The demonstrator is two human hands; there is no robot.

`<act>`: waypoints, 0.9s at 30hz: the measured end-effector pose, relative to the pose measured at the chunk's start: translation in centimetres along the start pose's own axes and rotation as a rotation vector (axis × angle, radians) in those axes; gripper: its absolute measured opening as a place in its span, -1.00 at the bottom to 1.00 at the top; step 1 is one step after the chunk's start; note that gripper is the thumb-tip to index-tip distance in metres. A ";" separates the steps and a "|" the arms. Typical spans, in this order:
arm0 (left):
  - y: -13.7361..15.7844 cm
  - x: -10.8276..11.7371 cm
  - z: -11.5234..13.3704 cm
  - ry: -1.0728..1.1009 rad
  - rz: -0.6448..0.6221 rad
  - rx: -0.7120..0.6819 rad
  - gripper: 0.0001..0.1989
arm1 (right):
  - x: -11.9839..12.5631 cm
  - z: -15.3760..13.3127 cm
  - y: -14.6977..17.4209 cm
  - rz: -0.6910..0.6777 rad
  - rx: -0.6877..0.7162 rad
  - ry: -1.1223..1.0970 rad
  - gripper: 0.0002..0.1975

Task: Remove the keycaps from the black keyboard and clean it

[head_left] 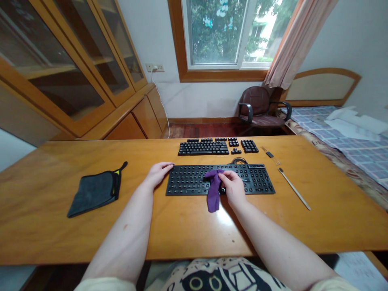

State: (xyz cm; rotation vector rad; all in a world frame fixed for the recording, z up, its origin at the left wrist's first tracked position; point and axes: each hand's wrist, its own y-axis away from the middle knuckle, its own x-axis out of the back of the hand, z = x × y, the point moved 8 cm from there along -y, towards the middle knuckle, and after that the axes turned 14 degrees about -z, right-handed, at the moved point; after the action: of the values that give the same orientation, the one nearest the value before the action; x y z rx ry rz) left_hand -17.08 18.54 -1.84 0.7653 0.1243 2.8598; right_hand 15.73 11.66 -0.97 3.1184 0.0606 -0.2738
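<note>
A black keyboard base (194, 178) with its keycaps off lies flat on the wooden desk, its bare switches showing in rows. My left hand (158, 173) grips its upper left corner, fingers at the back edge. Pinched in my right hand (233, 186) is a purple cloth (214, 194), pressed against the middle of the base and draping over its front edge. Behind the base, removed black keycaps (203, 147) are laid out in keyboard order, with the number pad block (249, 146) at their right. A coiled black cable (239, 161) sits behind the base.
Right of the base lie a thin brush (294, 188) with a pale handle and a small wire keycap puller (269, 154). A folded dark grey cloth (93, 190) rests at the left on the desk (42, 230). Past the desk stands a brown chair (257, 105).
</note>
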 end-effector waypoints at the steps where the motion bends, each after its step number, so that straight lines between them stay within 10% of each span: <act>1: 0.0 0.0 -0.1 0.001 -0.001 -0.001 -0.55 | 0.0 0.0 0.0 -0.002 0.000 -0.006 -0.76; 27: 0.9 -0.5 2.0 -0.195 -0.049 -0.045 -0.67 | 0.0 -0.2 0.0 -0.001 -0.001 -0.005 -0.73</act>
State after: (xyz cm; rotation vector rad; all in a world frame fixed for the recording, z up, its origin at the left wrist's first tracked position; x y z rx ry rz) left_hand -15.76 17.63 -0.21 1.0107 0.0510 2.7140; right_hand 15.78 11.63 -0.81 3.1167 0.0617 -0.2812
